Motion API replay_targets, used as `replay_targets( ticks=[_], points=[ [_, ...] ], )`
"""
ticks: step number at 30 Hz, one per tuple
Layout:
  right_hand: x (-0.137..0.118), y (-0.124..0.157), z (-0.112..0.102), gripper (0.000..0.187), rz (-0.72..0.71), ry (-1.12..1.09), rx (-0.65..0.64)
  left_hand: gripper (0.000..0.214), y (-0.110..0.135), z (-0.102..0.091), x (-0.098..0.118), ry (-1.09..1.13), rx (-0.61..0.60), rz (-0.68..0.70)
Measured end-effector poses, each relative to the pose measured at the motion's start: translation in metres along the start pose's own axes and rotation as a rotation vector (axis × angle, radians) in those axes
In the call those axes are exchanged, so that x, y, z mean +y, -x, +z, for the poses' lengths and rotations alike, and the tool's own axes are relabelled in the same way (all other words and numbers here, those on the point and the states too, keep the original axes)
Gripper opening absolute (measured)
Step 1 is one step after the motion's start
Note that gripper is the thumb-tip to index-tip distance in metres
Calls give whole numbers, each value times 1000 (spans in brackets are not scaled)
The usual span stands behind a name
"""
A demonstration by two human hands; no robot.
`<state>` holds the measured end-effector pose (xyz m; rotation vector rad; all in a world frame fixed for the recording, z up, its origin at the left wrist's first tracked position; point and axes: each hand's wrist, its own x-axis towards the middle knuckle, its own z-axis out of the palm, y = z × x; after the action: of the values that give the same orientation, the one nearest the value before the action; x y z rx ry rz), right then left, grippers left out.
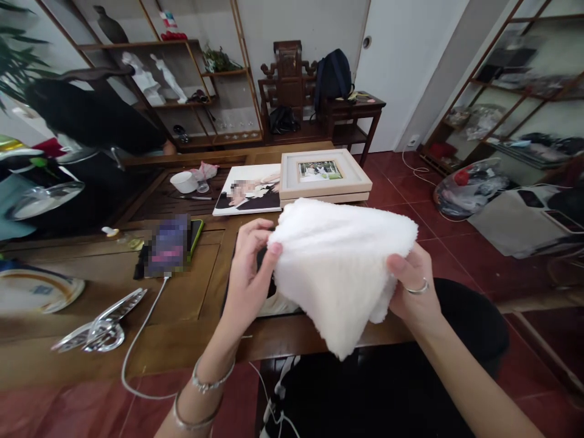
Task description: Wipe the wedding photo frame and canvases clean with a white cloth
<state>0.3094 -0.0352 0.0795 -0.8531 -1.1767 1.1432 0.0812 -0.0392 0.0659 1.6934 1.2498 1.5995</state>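
Note:
A fluffy white cloth (337, 261) hangs between my two hands, above the front edge of the wooden table (182, 328). My left hand (250, 267) pinches its upper left corner between thumb and fingers. On the opposite side, my right hand (415, 283), with a ring on one finger, grips the cloth's right edge. One corner of the cloth droops down in the middle. Beneath it, partly hidden, lies a dark-edged flat item (278, 304) with a pale area; I cannot make out what it is.
Behind the cloth are a stack of framed pictures (326, 176) and a photo panel (249, 188). To the left lie a phone (168, 246) with a white cable and a shiny silver object (103, 325). A white cup (184, 182) sits farther back. A black stool (474, 322) stands at right.

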Motion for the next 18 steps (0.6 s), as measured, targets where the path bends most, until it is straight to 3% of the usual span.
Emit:
replay_targets(
  ticks=[2,6,10,14,18],
  points=[
    [1,0,0,40,24,-43,-1,9,3,4,0,13,-83,18],
    [6,1,1,40,20,1,-12,8,5,15,4,-36,3,11],
    [11,2,0,29,-30,143,-42,16,-1,18,15,27,-53,-53],
    [10,4,-1,37,-134,284,-52,25,-9,17,27,-165,79,64],
    [7,3,0,49,-144,353,-92,28,-12,13,32,-159,38,95]
  ],
)
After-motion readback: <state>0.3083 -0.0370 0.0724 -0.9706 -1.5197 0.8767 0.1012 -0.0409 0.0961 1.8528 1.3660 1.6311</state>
